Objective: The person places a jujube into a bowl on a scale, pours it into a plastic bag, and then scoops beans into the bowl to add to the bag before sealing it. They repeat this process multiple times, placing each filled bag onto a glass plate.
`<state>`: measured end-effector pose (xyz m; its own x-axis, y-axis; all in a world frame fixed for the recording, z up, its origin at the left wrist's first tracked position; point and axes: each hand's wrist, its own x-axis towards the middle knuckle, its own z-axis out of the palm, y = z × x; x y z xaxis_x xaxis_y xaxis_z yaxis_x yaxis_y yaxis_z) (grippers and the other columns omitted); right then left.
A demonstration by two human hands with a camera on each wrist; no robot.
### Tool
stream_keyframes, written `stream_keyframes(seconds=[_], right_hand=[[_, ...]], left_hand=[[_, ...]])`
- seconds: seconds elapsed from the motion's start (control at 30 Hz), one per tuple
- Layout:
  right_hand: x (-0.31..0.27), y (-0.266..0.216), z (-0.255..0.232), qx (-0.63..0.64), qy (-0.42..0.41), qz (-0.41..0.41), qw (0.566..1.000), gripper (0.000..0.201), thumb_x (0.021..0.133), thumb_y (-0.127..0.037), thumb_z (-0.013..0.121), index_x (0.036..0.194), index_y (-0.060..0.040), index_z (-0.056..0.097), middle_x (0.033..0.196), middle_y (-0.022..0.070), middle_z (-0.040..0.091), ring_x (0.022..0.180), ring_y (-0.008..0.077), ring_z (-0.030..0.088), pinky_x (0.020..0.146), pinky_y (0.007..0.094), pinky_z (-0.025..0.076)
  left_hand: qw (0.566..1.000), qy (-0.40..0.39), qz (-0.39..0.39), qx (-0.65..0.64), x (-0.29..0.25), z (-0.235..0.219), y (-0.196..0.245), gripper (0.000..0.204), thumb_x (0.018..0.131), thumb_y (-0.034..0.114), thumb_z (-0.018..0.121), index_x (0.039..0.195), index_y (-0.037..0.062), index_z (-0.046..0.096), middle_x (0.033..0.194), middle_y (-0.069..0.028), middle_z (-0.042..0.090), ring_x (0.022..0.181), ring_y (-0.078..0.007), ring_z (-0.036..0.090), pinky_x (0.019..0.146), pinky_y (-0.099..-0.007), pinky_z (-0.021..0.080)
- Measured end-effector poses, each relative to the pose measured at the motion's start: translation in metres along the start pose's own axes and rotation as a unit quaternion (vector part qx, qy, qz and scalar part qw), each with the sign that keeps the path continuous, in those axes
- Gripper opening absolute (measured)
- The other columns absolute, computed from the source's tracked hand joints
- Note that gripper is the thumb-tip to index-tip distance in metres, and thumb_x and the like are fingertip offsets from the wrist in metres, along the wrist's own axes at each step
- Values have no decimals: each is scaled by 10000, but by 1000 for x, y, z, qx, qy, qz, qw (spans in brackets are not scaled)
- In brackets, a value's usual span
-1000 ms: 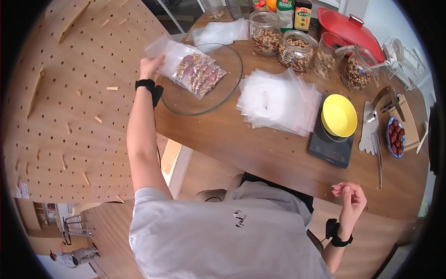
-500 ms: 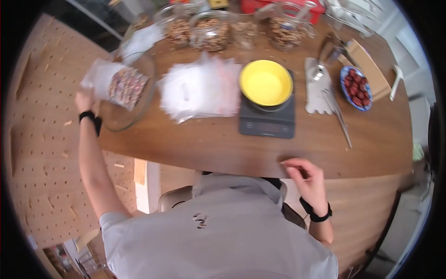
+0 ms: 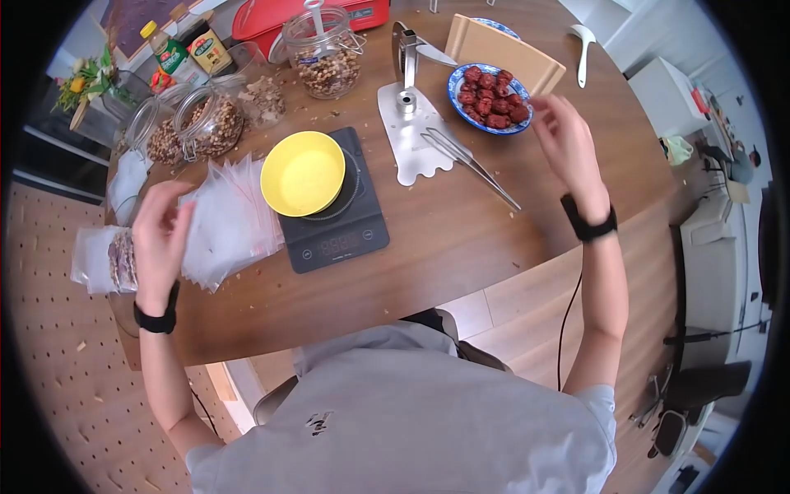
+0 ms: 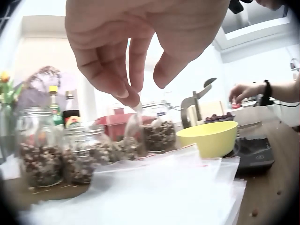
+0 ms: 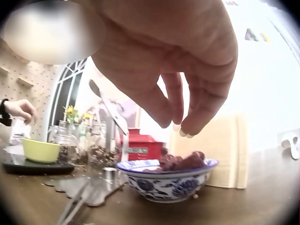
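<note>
My right hand (image 3: 572,156) hovers by the right rim of a blue-and-white bowl (image 5: 164,185) of dried red dates (image 3: 494,99). In the right wrist view its loosely bent fingers point down just above the dates (image 5: 183,161), with nothing between them. My left hand (image 3: 160,243) hangs over the left edge of a stack of clear zip bags (image 3: 226,226), fingers relaxed and holding nothing. Partly behind it lies a filled zip bag (image 3: 95,259) of grains and nuts. A yellow bowl (image 3: 303,173) stands on a black kitchen scale (image 3: 337,243).
Tongs (image 3: 473,169) lie across the foot of a metal pitting tool (image 3: 403,136), left of the dates. A wooden board (image 3: 502,53) and a white spoon (image 3: 583,58) are beyond. Jars of mixed grains (image 3: 210,123), bottles (image 3: 173,53) and a red pot (image 3: 271,25) line the back.
My left hand has let go of the filled bag and moved right to the empty bags. My right hand has gone from the table's front edge to the dates. The head view has swung right.
</note>
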<state>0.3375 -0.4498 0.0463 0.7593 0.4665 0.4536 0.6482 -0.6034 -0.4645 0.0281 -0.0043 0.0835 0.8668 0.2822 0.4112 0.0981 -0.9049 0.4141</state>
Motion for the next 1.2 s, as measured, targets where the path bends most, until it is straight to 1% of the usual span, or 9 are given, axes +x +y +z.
stream_keyframes(seconds=[0.2,0.3,0.5,0.53,0.83,0.87,0.97,1.07,1.2], right_hand=[[31,42,40,-163,-7,65,984,369,849,-325,805,984,-6,679,1080,215,675,915,389,690,817,476,561],[30,41,43,-174,12,53,983,344,842,-289,807,980,-4,672,1006,204,689,941,379,693,833,460,562],[16,27,56,-83,40,24,995,228,817,-122,753,995,-11,662,952,169,735,945,369,703,851,458,563],[14,21,52,-66,6,70,995,237,817,-82,724,1029,0,658,1009,167,744,966,357,706,867,453,563],[17,-28,47,50,53,98,992,217,857,-115,685,1060,-63,743,995,165,739,931,328,720,842,421,570],[18,-31,56,18,39,10,999,253,909,-117,668,1140,-41,739,970,147,748,843,201,732,784,329,580],[26,-71,78,30,-57,34,997,291,849,-139,704,1099,5,740,980,170,750,873,241,746,809,362,583],[39,-67,117,33,31,59,997,200,799,-104,713,951,15,763,945,238,745,919,374,736,870,431,571],[61,-66,144,74,-35,152,985,223,740,-142,790,910,1,779,891,234,745,897,372,740,855,432,575]], left_hand=[[992,-61,87,-68,31,36,42,210,903,14,708,1111,6,684,1085,-77,676,720,-132,579,633,-257,466],[982,-74,140,-99,50,49,52,206,910,14,698,1115,2,684,1085,-86,675,733,-137,585,642,-259,472],[962,-90,218,-140,78,78,63,196,917,52,707,1107,6,689,1069,-90,684,773,-176,631,664,-283,504],[959,-91,230,-139,80,80,65,196,919,60,709,1106,6,689,1065,-90,687,780,-182,638,667,-286,509],[947,-73,281,-134,98,88,83,223,929,123,715,1114,3,680,1045,-92,695,745,-189,642,657,-303,510],[948,-77,281,-131,103,89,87,228,930,133,712,1115,4,679,1043,-93,696,741,-190,645,660,-302,514],[946,-74,291,-122,124,92,100,243,935,161,703,1121,6,679,1027,-94,698,730,-190,655,673,-301,526],[942,-61,305,-126,142,99,103,259,941,171,684,1142,10,676,1026,-93,698,765,-196,674,715,-307,541],[927,-42,337,-157,160,111,111,309,945,141,648,1231,26,646,1155,-119,676,967,-248,686,856,-352,553]])
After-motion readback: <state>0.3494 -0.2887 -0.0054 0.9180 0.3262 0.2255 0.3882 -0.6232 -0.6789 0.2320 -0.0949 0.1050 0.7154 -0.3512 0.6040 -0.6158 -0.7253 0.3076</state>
